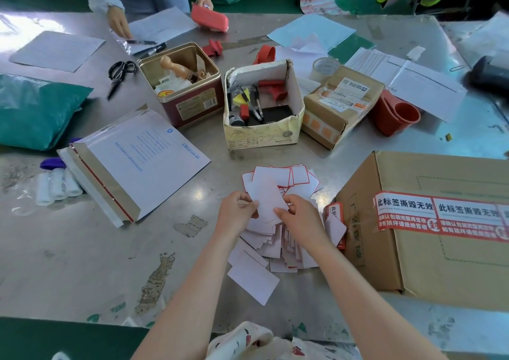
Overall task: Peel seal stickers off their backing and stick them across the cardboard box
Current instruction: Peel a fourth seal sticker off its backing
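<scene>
My left hand (237,211) and my right hand (298,217) both pinch one seal sticker sheet (268,200), white side up, above a loose pile of sticker sheets and backings (275,245) on the metal table. The large cardboard box (446,249) lies at the right, with two red seal stickers (438,216) stuck side by side over its near top edge. Another red sticker (334,212) leans by the box's left corner.
Beyond the pile stand a white box of pens and stamps (261,136), a red tin (190,106) and a small taped parcel (338,106). A white mailer envelope (135,161), scissors (119,74) and a green bag (35,111) lie left. Another person (118,23) works at the far edge.
</scene>
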Motion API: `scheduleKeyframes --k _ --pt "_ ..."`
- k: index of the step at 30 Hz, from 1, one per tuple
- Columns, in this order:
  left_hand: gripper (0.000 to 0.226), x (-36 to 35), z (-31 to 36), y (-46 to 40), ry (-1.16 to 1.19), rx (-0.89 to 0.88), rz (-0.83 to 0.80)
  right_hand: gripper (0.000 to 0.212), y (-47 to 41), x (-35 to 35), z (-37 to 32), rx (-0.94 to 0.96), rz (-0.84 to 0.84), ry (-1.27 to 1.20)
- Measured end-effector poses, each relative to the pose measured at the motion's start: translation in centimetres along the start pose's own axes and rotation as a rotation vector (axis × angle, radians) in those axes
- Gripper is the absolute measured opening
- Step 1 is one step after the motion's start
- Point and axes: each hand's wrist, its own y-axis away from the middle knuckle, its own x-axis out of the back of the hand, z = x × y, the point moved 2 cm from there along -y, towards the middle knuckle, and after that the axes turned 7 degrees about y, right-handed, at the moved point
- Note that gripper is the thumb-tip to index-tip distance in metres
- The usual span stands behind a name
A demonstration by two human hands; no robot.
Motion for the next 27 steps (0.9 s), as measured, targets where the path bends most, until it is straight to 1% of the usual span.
scheduleKeyframes --k 7,9,13,16,19,21,24,27 --pt "0.018 0.2 -0.7 -0.4 -0.055 0.006 0.059 0.026 0.3 0.1 0.5 -0.034 0.006 0.009" --pt "0.018 0.3 -1.1 -0.5 -0.049 0.018 0.085 0.023 0.4 0.2 0.7 -0.033 0.008 0.004" --pt "0.018 0.6 -2.0 -0.4 -0.153 0.006 0.116 0.014 0.5 0.7 0.9 -0.041 0.066 0.015" --pt "0.013 0.6 -2.7 -0.1 -0.232 -0.017 0.119 0.017 0.7 1.0 1.1 -0.031 0.129 0.067" --pt "0.01 0.4 -3.1 -0.1 -0.359 -0.053 0.075 0.023 0.9 1.0 0.9 -0.005 0.154 0.084" --pt "0.014 0.2 -3.3 -0.2 -0.407 -0.064 0.031 0.017 1.1 0.9 0.9 0.006 0.151 0.075" --pt "0.02 0.0 -3.3 -0.2 -0.485 -0.087 -0.023 0.022 1.4 1.0 0.8 0.024 0.147 0.092" --pt "0.024 0.0 -3.2 -0.2 -0.536 -0.097 -0.055 0.021 1.7 1.1 0.6 0.038 0.155 0.125"
